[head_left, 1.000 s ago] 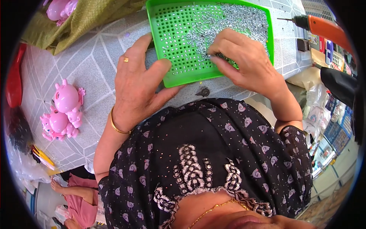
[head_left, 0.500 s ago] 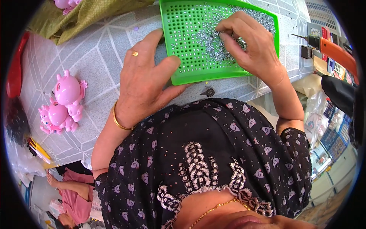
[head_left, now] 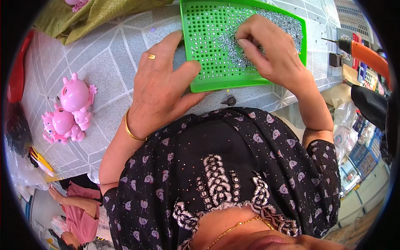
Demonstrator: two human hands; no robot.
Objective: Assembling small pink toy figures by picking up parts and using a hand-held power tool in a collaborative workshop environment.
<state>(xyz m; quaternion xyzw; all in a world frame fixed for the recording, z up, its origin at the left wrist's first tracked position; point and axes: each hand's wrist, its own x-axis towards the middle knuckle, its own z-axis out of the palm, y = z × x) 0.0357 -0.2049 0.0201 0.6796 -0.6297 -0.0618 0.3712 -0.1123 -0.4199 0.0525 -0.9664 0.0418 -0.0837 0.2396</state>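
Observation:
A shallow green tray (head_left: 233, 86) with rows of round holes lies on the table before me. Small silver screws (head_left: 233, 52) fill many of its holes, and loose ones heap up over its middle and right side. My left hand (head_left: 160, 81) grips the tray's left edge, thumb over the rim and the other fingers along the outside. Above the loose screws, my right hand (head_left: 277, 54) is closed in a pinch, thumb against the bent fingers. Whatever sits between those fingertips is too small or hidden to make out.
Pink plastic animal figures (head_left: 75, 96) stand on the table at left, near an olive woven sack (head_left: 104, 18). An orange-handled electric screwdriver (head_left: 366, 58) is at far right. A small black part (head_left: 228, 101) lies below the tray. Another person (head_left: 81, 208) is at lower left.
The tray and my left hand appear slightly farther right in the picture. My right hand stays over the loose screws, its fingertips shifted a little and still pinched.

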